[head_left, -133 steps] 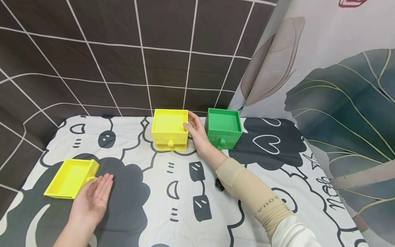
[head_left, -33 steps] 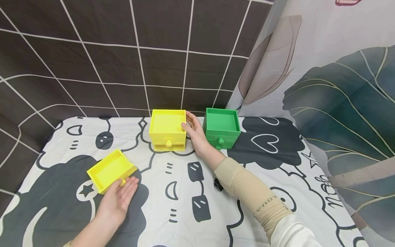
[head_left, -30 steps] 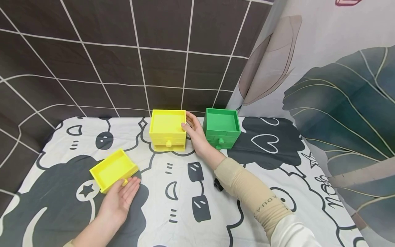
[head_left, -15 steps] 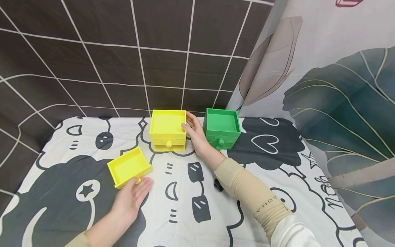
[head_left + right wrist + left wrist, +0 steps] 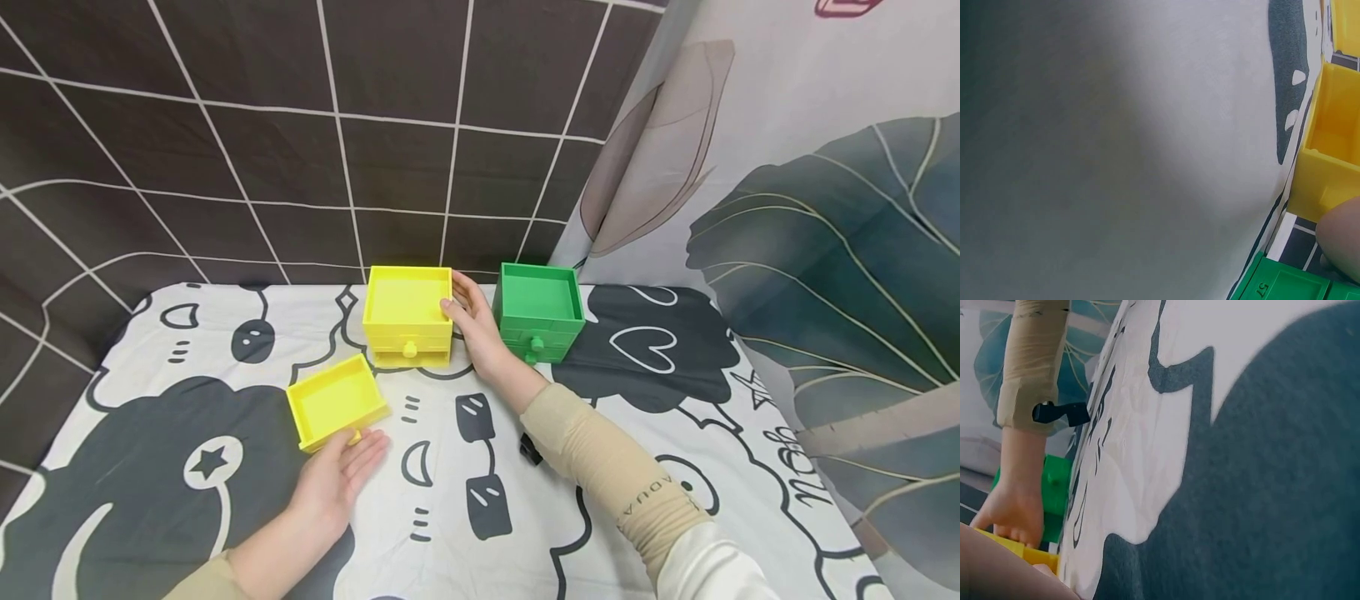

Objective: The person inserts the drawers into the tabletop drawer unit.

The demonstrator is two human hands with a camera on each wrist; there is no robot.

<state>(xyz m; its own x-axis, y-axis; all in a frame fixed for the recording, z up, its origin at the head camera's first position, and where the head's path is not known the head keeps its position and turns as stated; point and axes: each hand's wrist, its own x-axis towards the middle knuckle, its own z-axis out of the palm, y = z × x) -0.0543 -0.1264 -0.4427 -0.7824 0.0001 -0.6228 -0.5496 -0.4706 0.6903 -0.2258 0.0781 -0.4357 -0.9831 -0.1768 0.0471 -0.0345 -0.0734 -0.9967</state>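
Note:
A yellow mini drawer cabinet [image 5: 408, 304] stands against the wall, with a round knob on its upper drawer and a gap below. My right hand [image 5: 480, 333] grips its right side, thumb on the top rim, other fingertips partly hidden. My left hand [image 5: 333, 483] pinches the knob of a loose yellow drawer [image 5: 336, 404], tilted to one side in front and left of the cabinet. The drawer's inside is bare. In the right wrist view, the yellow cabinet [image 5: 1310, 187] shows its hollow slot. In the left wrist view, my right hand [image 5: 1016, 509] appears beyond the left one.
A matching green drawer cabinet [image 5: 542, 312] stands just right of my right hand. White cloth with black cartoon print [image 5: 420, 550] covers the surface. A dark gridded cloth wall [image 5: 285, 150] rises behind; a leaf-patterned curtain [image 5: 840, 250] hangs at the right.
My left hand has carried the yellow drawer rightward and a little away from me, turning it toward the yellow cabinet. My right hand and both cabinets have stayed put.

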